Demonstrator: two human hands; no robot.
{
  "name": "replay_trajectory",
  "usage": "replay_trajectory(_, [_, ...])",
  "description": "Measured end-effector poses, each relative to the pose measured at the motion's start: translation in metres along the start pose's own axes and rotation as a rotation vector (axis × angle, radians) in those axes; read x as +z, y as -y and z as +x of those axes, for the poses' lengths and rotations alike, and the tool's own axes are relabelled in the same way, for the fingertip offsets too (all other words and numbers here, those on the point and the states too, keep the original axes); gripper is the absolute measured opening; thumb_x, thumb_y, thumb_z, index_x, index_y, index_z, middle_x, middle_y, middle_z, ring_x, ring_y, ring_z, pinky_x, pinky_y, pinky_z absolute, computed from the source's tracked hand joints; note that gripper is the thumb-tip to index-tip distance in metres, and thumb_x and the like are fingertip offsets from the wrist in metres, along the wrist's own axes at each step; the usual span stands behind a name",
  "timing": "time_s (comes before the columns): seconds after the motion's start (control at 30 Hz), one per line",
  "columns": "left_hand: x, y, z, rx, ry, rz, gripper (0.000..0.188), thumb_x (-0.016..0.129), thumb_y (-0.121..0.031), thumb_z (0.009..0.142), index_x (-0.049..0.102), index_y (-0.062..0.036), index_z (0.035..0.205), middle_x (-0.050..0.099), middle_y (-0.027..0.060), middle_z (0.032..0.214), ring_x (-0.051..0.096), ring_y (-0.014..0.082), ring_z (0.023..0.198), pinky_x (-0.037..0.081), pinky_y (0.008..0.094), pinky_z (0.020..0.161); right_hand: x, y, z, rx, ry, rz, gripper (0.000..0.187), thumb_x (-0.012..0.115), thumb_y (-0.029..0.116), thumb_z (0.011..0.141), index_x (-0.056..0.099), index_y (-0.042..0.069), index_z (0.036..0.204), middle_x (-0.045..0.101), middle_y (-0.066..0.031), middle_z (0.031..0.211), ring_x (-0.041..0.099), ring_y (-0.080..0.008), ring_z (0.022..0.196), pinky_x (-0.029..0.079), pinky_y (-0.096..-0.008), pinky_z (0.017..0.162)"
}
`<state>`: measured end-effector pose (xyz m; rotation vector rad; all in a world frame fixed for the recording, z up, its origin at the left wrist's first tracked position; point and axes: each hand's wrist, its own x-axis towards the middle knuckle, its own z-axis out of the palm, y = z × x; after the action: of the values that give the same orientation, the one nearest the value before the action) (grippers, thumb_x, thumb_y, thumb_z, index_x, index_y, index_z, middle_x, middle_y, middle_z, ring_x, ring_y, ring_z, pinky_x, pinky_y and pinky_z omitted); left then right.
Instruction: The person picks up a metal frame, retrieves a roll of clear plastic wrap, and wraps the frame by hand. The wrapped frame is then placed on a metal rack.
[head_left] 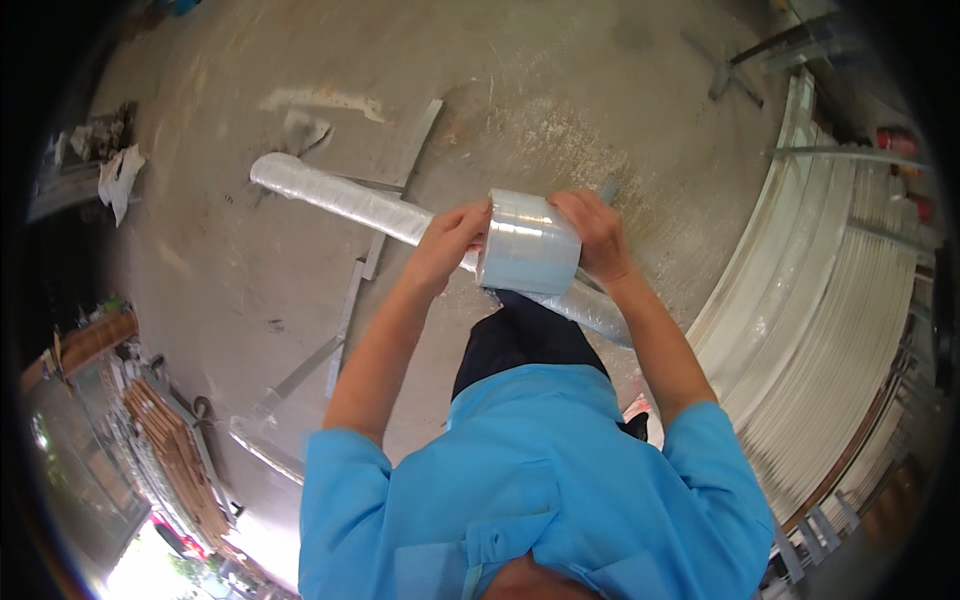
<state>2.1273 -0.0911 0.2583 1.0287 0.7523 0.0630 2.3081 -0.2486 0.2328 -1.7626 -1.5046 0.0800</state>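
Observation:
A wide roll of clear stretch film [532,243] is held up in front of me, between both hands. My left hand [452,243] closes on its left end, with the fingertips partly hidden at the roll's edge. On the other end, my right hand [596,236] grips with bent fingers. Beneath the roll, a long bundle wrapped in clear film [345,203] slants from the upper left down to the right. The roll and my left hand cover part of it. Whether film runs from the roll to the bundle I cannot tell.
Grey metal stands [418,140] lie under and beside the bundle on the concrete floor [240,250]. To the right is a large stack of long white profiles [810,330]. Brown boards [175,440] are piled at the lower left, and a metal frame [745,65] stands at the upper right.

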Motion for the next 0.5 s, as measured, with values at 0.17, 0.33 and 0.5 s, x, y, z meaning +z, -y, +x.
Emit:
replay_trajectory(0.17, [-0.043, 0.021, -0.056, 0.127, 0.343, -0.227, 0.024, 0.062, -0.020, 0.088, 0.066, 0.0033, 0.086, 0.066, 0.0109, 0.091, 0.062, 0.0147, 0.080, 0.049, 0.0289, 0.073, 0.002, 0.002, 0.003, -0.078, -0.103, 0.033, 0.033, 0.066, 0.010, 0.072, 0.064, 0.003, 0.104, 0.067, -0.0144, 0.098, 0.066, -0.0307, 0.087, 0.054, -0.0355, 0.073])
replay_trajectory(0.33, [-0.071, 0.102, -0.050, -0.284, 0.076, 0.129, 0.022, 0.064, -0.008, 0.084, 0.064, 0.0021, 0.103, 0.066, 0.0111, 0.099, 0.062, 0.0182, 0.090, 0.049, 0.0312, 0.080, -0.007, 0.010, 0.015, -0.060, -0.162, -0.024, 0.037, 0.065, 0.009, 0.071, 0.067, 0.009, 0.108, 0.065, -0.0106, 0.097, 0.064, -0.0274, 0.089, 0.054, -0.0338, 0.073])
replay_trajectory(0.5, [-0.063, 0.137, -0.014, -0.214, -0.084, 0.088, 0.041, 0.068, -0.003, 0.078, 0.057, -0.0002, 0.118, 0.064, 0.0072, 0.109, 0.059, 0.0185, 0.102, 0.046, 0.0324, 0.092, 0.005, -0.025, 0.010, 0.073, -0.094, -0.008, 0.036, 0.068, 0.009, 0.070, 0.068, 0.006, 0.106, 0.067, -0.0138, 0.097, 0.066, -0.0288, 0.088, 0.054, -0.0350, 0.076])
